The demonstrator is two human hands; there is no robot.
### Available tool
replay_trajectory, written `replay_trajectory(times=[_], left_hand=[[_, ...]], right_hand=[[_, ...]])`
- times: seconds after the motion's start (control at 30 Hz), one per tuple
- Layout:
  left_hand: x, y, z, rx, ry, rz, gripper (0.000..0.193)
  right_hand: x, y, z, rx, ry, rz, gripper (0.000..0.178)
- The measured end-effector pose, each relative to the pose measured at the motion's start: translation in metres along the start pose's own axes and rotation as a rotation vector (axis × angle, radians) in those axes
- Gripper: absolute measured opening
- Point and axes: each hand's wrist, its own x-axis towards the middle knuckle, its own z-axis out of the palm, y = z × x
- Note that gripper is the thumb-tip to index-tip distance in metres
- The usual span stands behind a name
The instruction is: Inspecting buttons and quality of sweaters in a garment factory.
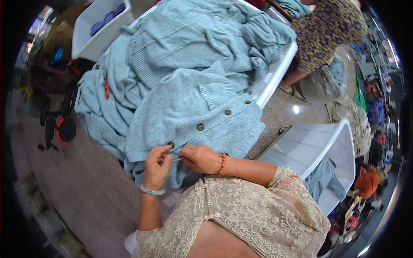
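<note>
A light blue knit cardigan (183,105) with dark buttons and a ribbed pocket lies on top of a heap of similar knitwear. My left hand (156,168), wearing a pale bangle, is closed at the cardigan's lower front edge, its fingertips against the lowest visible button (171,145). Just to the right, my right hand (202,158), with an orange bead bracelet, has curled fingers pinching the same edge. Its fingertips are partly hidden. Farther left on the heap rests a small red tool (106,88), its exact kind unclear.
Beneath the heap stands a large white bin (275,75). A smaller white tub (88,36) holding purple cloth is at the far left. Another white bin (340,146) with blue garments stands at my right. Beyond it, a person in a patterned garment (325,32) stands close by.
</note>
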Motion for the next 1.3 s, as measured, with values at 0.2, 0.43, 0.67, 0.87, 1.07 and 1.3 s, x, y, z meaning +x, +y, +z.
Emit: replay_trajectory(times=[0.2, 0.43, 0.67, 0.87, 1.07, 1.3], left_hand=[[0.029, -0.011, 0.030, 0.465, 0.124, 0.141, 0.015], [0.023, -0.017, 0.013, -0.015, -0.074, -0.142, 0.006], [0.016, -0.032, 0.002, -0.408, -0.124, -0.264, 0.009], [0.006, -0.021, -0.001, -0.326, -0.264, -0.065, 0.028], [0.003, -0.010, 0.000, 0.204, -0.110, 0.253, 0.015], [0.004, -0.021, 0.005, 0.239, -0.040, 0.244, 0.012]], right_hand=[[-0.001, -0.003, 0.005, -0.044, -0.046, 0.023, 0.022], [0.001, -0.003, 0.013, -0.262, 0.007, 0.022, 0.014], [-0.001, -0.013, 0.019, -0.217, 0.133, 0.080, 0.019], [0.004, 0.002, 0.013, -0.180, 0.027, 0.060, 0.023], [0.010, 0.015, 0.005, -0.049, -0.080, -0.036, 0.022], [0.012, 0.012, -0.002, -0.154, -0.190, -0.038, 0.025]])
